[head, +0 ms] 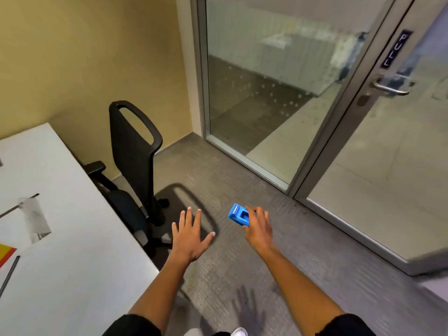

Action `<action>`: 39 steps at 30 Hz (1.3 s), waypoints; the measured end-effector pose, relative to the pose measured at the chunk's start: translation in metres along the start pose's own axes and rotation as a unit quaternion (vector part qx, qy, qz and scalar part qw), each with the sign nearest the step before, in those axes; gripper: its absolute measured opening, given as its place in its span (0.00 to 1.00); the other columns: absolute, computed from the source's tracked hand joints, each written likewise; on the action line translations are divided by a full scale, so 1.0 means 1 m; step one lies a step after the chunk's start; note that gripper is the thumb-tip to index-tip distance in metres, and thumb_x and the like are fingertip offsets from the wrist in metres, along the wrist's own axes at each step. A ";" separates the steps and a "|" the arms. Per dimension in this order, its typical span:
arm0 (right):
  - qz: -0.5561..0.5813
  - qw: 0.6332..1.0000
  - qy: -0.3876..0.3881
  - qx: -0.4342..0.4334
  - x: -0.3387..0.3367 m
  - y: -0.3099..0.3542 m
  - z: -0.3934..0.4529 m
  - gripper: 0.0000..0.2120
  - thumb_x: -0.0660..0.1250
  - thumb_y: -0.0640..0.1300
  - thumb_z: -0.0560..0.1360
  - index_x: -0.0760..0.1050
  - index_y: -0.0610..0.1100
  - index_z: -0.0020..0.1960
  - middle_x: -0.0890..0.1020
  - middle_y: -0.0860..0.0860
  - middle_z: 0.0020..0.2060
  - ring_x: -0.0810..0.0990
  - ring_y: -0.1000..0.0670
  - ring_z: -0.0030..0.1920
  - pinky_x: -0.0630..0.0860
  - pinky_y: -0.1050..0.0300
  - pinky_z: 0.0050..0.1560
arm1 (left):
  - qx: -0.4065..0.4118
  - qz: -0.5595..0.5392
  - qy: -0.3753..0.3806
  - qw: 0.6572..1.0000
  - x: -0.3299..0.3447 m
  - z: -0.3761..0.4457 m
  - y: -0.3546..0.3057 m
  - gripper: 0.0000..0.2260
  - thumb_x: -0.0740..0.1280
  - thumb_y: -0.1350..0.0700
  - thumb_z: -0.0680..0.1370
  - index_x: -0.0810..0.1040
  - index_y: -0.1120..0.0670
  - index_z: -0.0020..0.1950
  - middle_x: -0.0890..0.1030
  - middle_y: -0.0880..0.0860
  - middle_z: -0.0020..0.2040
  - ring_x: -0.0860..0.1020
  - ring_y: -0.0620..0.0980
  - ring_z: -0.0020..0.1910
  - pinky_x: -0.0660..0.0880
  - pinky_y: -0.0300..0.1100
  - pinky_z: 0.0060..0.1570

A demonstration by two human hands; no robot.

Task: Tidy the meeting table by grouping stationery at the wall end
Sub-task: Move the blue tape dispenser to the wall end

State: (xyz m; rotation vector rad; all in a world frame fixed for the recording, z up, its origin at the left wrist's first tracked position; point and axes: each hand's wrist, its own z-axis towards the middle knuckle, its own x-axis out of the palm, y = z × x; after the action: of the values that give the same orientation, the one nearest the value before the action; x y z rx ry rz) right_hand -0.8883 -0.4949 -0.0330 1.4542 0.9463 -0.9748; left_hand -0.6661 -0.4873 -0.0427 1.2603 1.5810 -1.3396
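Note:
My right hand (259, 229) grips a small blue plastic stationery item (238, 215), perhaps a tape dispenser or stapler, out over the grey carpet. My left hand (190, 232) is spread flat with straight fingers and holds nothing, hovering to the right of the table's corner. The white meeting table (80, 251) fills the lower left. On it lie a crumpled clear wrapper (36, 219), a thin dark pen (17, 206), a second pen (9, 275) at the left edge, and a red and yellow sheet (6, 253) cut off by the frame.
A black office chair (133, 151) stands tucked against the table's right side, near the yellow wall (84, 57). A glass partition (266, 93) and a glass door with a metal handle (390, 88) lie ahead on the right. My white shoe (238, 332) shows at the bottom.

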 end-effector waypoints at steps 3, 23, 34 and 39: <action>0.002 1.000 0.007 0.009 -0.009 -0.020 0.031 0.28 0.68 0.40 0.75 0.63 0.46 0.72 0.70 0.47 0.62 0.69 0.47 0.61 0.72 0.56 0.61 | 0.002 0.000 0.003 1.000 -0.002 0.035 -0.017 0.40 0.54 0.31 0.75 0.45 0.49 0.79 0.43 0.54 0.80 0.42 0.56 0.79 0.48 0.63 0.74; -0.037 0.999 0.023 -0.031 -0.041 0.002 0.406 0.28 0.68 0.42 0.75 0.63 0.48 0.72 0.70 0.48 0.64 0.68 0.45 0.63 0.72 0.53 0.63 | -0.006 -0.017 -0.003 1.000 -0.061 0.406 -0.050 0.40 0.53 0.31 0.75 0.43 0.49 0.79 0.41 0.55 0.80 0.40 0.57 0.79 0.45 0.62 0.75; -0.055 0.987 0.052 -0.141 -0.019 0.107 0.638 0.28 0.69 0.44 0.74 0.63 0.47 0.72 0.70 0.47 0.64 0.69 0.46 0.64 0.69 0.55 0.64 | -0.087 -0.035 -0.036 0.995 -0.125 0.580 0.030 0.39 0.52 0.31 0.75 0.41 0.48 0.79 0.40 0.55 0.80 0.39 0.57 0.79 0.42 0.61 0.74; -0.047 0.975 0.074 -0.206 0.009 0.171 0.762 0.29 0.69 0.42 0.75 0.63 0.46 0.73 0.70 0.47 0.65 0.68 0.45 0.64 0.71 0.55 0.62 | -0.169 -0.035 -0.045 0.984 -0.157 0.671 0.090 0.39 0.53 0.32 0.75 0.42 0.49 0.79 0.41 0.55 0.80 0.40 0.57 0.79 0.44 0.61 0.75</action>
State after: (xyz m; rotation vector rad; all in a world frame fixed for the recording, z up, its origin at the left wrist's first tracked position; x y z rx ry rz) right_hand -0.7776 -1.2681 -0.0365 1.1478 1.2538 -0.6903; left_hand -0.5870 -1.1773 -0.0699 0.9327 1.7153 -1.0936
